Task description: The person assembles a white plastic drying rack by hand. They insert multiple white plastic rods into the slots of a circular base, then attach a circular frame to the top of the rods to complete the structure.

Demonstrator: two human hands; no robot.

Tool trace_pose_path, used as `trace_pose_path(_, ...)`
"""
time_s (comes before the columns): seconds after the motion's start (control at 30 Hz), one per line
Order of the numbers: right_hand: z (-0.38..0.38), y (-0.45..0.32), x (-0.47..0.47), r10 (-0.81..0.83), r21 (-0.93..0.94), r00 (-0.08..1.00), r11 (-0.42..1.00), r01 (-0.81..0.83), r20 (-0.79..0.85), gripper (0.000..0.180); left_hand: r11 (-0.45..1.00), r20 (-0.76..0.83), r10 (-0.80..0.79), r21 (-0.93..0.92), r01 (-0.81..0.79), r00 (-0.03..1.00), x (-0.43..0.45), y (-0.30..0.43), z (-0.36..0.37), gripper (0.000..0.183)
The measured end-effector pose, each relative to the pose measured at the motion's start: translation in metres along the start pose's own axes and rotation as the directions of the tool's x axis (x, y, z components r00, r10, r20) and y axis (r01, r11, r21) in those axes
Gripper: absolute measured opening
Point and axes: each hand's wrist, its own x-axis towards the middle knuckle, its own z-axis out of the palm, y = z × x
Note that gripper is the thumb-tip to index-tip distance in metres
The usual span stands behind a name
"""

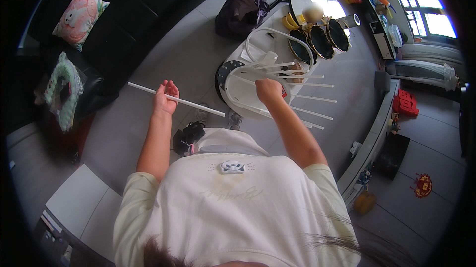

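Note:
A slim white rod [200, 107] lies across the palm of my left hand [166, 97], held at the thumb, with the fingers curled upward. My right hand [269, 90] is closed like a fist over a white panel with a rounded end [238, 90]; its fingertips are hidden, so what it grips cannot be made out. Several white rods [316, 99] project rightward from around that panel. Behind the right hand, a looped white tubular frame [250, 43] rests on the long table [256, 115].
Dark trays with gold rims [319, 41] and bananas [290, 21] are farther along the table. A dark plastic bag [241, 14] stands beyond it, near the black sofa [148, 10]. A low cabinet [375, 118] runs along the right; a white surface [83, 200] is at lower left.

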Motion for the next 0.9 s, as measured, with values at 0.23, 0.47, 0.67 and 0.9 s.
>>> trace_pose_path(0.23,-0.047,-0.027,0.038,-0.159,-0.157,0.987,0.975,0.158,0.007,0.019,0.999,0.01,0.003,-0.039,-0.002,1.0,-0.001,0.0,-0.007,0.024)
trace_pose_path(0.47,-0.058,-0.035,0.057,-0.066,-0.08,0.993,0.994,0.074,0.102,0.022,0.995,-0.015,0.04,-0.094,-0.041,0.999,-0.002,0.008,-0.026,0.025)
trace_pose_path(0.67,-0.06,-0.045,0.064,-0.054,-0.076,0.99,0.995,0.064,0.131,0.025,0.992,-0.007,0.041,-0.123,-0.041,0.999,-0.001,0.012,-0.035,0.025)
trace_pose_path(0.9,-0.049,-0.027,0.057,-0.449,-0.43,0.894,0.806,0.407,0.006,0.015,0.992,0.034,0.061,-0.112,-0.057,0.998,-0.015,0.02,-0.019,0.025)
